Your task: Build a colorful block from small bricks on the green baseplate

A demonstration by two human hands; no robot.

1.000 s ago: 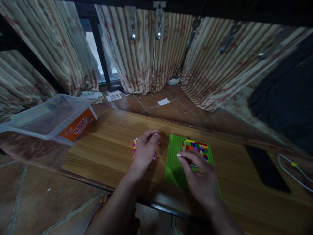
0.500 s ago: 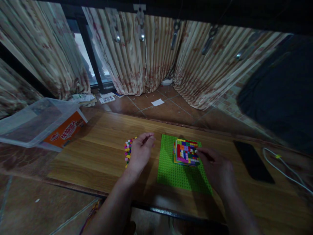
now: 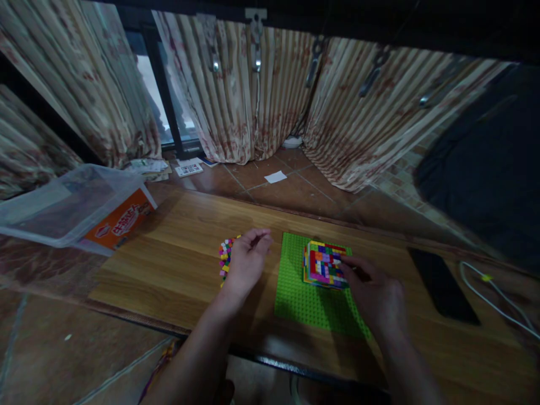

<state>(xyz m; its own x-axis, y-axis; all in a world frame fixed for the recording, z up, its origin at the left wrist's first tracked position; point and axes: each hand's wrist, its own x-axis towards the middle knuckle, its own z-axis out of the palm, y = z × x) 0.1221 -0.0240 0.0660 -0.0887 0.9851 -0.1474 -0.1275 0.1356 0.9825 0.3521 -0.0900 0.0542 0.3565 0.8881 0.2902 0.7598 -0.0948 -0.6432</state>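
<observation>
A block of many-coloured toy bricks (image 3: 323, 267) stands on a green studded baseplate (image 3: 295, 301). My right hand (image 3: 377, 292) reaches in from the right, its thumb and forefinger closed together at the block's upper right edge. Whatever is between those fingertips is too small to make out. Left of the baseplate, a pile of loose small bricks (image 3: 225, 259) lies on the wooden table, partly covered by my left hand (image 3: 248, 256). The left fingers are curled in with the thumb against them, above the table; anything inside them is hidden.
A black phone-like slab (image 3: 442, 284) lies on the table to the right, beside a white cable (image 3: 498, 292). At the far left stands a clear plastic bin (image 3: 63, 208) with an orange label. Papers and striped curtains (image 3: 236, 101) are beyond the table.
The whole view has shifted slightly, moving things a little to the right. My right fingertips have come down against the brick block's top edge. The left hand keeps nearly the same pose.
</observation>
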